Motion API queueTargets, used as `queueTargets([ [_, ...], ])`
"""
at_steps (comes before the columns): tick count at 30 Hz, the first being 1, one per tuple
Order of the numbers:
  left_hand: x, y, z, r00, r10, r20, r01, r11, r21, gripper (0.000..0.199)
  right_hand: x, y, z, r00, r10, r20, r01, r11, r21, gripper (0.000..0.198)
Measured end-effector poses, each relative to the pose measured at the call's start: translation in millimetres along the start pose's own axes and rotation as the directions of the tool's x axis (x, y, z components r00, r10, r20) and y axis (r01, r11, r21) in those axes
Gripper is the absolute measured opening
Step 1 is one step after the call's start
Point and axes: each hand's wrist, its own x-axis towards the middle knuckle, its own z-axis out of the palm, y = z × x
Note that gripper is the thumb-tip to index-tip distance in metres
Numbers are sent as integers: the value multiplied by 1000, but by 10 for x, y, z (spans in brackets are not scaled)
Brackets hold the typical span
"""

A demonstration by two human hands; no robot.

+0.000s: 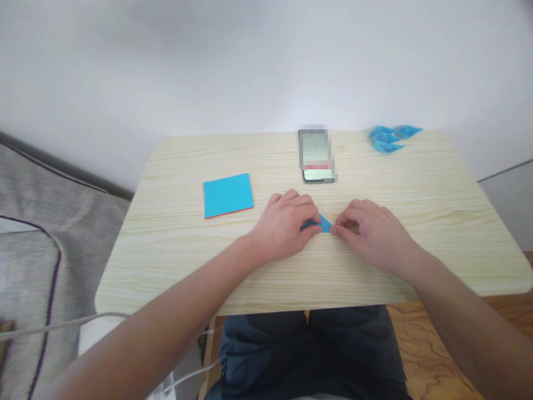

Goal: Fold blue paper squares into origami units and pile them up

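Observation:
A small piece of folded blue paper (324, 223) lies on the table between my hands, its pointed end toward the right. My left hand (289, 225) covers its left part, with thumb and fingers closed on it. At the pointed tip, the thumb and forefinger of my right hand (370, 230) pinch the paper. The rest of the folded piece is hidden under my left fingers. To the left lies a stack of blue paper sheets (228, 195) with a thin reddish edge below.
A phone (317, 155), partly blurred out, lies near the table's back edge. Several folded blue paper pieces (385, 139) sit at the back right. A white wall (266, 72) rises behind the wooden table (179, 250). Grey fabric (83, 250) and a white cable (66, 325) are at the left.

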Motion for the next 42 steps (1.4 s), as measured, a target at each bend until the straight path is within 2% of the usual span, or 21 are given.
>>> queueTargets([
  [10,-14,-82,26,997,69,-20,-69,998,-11,17,59,-19,-61,998,18,53,-17,999,-30,22],
  [16,-36,-155,24,994,97,-58,-97,995,-3,19,47,-16,-48,998,36,44,-35,999,-20,21],
  [22,-104,-241,-5,991,115,-61,-115,993,-1,22,-19,24,-9,997,76,-5,-75,991,113,16],
  [28,-132,-262,-59,992,127,-17,-126,992,10,27,-103,66,30,997,45,-65,-29,974,225,7],
  [32,-132,-256,-104,991,130,8,-130,992,-3,31,-125,-32,51,994,15,-109,2,989,148,14],
  [37,-136,-238,-150,991,134,30,-133,991,-9,31,-130,-251,155,980,17,-199,-17,1000,2,15],
  [42,-143,-238,-171,990,129,59,-128,992,-20,32,-99,-285,215,978,32,-207,-26,999,31,16],
])
